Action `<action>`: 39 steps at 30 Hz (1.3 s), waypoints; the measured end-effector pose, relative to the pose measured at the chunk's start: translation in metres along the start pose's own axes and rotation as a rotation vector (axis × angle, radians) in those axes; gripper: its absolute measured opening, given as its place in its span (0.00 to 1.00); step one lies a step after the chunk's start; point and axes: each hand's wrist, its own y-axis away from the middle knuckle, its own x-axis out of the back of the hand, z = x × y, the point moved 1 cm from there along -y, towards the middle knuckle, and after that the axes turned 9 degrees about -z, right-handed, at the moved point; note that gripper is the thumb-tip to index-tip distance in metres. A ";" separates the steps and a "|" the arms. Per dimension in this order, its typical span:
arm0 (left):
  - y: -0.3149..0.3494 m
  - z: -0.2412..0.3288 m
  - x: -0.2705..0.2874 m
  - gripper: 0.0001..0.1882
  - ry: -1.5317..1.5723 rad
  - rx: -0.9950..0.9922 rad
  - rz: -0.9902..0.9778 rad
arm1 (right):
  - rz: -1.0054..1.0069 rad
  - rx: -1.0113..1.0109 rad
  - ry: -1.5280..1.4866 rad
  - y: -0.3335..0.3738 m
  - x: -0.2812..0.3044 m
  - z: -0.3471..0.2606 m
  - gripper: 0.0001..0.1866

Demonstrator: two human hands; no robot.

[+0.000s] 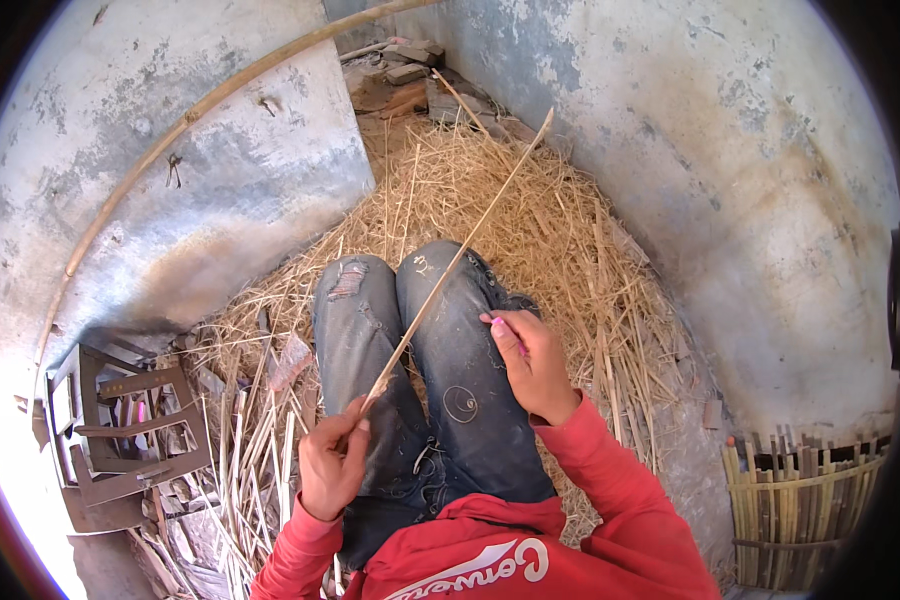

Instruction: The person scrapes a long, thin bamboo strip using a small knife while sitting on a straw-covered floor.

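Observation:
My left hand (pixel 335 460) is closed around the lower end of a long, thin, pale wooden stick (pixel 460 252). The stick slants up and away to the right across my jeans, its far tip over the heap of shavings. Above my right thigh, my right hand (pixel 532 362) is closed in a pinch, apart from the stick. Pink shows at its fingertips; whatever it may hold is too small or hidden to name. A thin curled shaving (pixel 460 404) lies on the jeans (pixel 355 315) between my hands.
Straw-coloured shavings (pixel 570 260) cover the floor ahead, and loose pale strips (pixel 240 480) lie at left. A dark frame-like object (pixel 145 425) stands at left, with a long curved pole (pixel 190 115) above. A slatted basket-like piece (pixel 800 510) is at lower right. Walls close both sides.

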 end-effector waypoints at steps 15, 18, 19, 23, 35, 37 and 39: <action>-0.037 0.006 -0.049 0.12 0.492 0.314 -0.480 | -0.108 0.130 0.622 0.009 -0.018 0.008 0.27; -0.039 0.009 -0.054 0.11 0.685 0.428 -0.514 | -0.081 0.173 0.688 0.007 -0.022 0.013 0.27; -0.037 0.010 -0.054 0.11 0.753 0.463 -0.515 | -0.073 0.182 0.710 0.006 -0.022 0.013 0.27; -0.027 0.011 -0.049 0.11 0.816 0.536 -0.502 | -0.095 0.155 0.722 0.002 -0.025 0.010 0.27; 0.015 0.008 -0.013 0.10 0.713 0.559 -0.461 | -0.042 0.150 0.822 -0.020 -0.012 0.052 0.29; 0.035 0.009 0.005 0.10 0.705 0.599 -0.456 | -0.019 -0.035 0.793 -0.046 0.017 0.072 0.30; 0.056 0.007 0.026 0.10 0.685 0.632 -0.476 | 0.049 -0.131 0.847 -0.071 0.056 0.119 0.31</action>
